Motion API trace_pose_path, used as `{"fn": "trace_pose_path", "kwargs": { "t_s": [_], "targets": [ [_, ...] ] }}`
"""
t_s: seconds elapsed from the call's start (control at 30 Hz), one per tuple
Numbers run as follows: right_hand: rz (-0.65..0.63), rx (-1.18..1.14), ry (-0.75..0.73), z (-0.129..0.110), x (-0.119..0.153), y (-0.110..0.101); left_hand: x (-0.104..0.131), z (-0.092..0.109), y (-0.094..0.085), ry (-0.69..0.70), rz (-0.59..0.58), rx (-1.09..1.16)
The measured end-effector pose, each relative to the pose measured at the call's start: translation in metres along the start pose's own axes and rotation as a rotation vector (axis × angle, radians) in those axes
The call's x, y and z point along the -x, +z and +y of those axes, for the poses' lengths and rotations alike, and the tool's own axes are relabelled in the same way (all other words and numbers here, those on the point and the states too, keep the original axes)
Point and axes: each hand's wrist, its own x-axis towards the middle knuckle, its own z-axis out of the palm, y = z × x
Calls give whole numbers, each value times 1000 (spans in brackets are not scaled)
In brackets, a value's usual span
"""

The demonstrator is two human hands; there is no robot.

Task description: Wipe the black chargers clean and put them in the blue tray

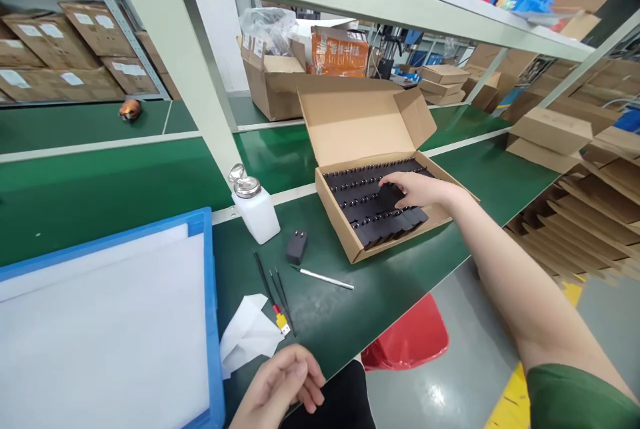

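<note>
An open cardboard box (337, 223) on the green bench holds rows of black adapters (367, 232) with metal prongs. My right hand (413, 190) reaches into the box from the right, its thumb and fingers around a black adapter (393, 198) in a middle row. Near the front edge of the bench, my left hand (287, 385) is held with fingers loosely curled and apart, nothing in it. A single black adapter (297, 247) lies outside the box, beside a silver pen-like tool (325, 278).
A white pump bottle (256, 212), a USB cable piece (281, 319), dark tweezers (283, 299) and white paper (249, 335) lie on the bench. A blue-rimmed tray (213, 322) is at left. A post (175, 49) rises behind; a red stool (410, 335) stands below.
</note>
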Motion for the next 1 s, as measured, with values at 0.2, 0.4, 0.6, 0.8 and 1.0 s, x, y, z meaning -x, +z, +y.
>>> {"fn": "trace_pose_path", "kwargs": {
  "t_s": [0.2, 0.4, 0.6, 0.8, 1.0],
  "targets": [
    [-92, 98, 3, -9, -11, -7, -1, 2, 2, 32, -13, 57],
    [-128, 153, 42, -6, 0, -9, 2, 6, -1, 18, 18, 33],
    [-117, 198, 60, -9, -2, -6, -1, 4, -1, -13, -8, -3],
    [-89, 246, 48, -16, -9, -5, -1, 0, -2, -11, -22, -9],
    [-121, 289, 63, -23, -20, 7, 4, 1, -3, 11, -5, 14]
  ]
}}
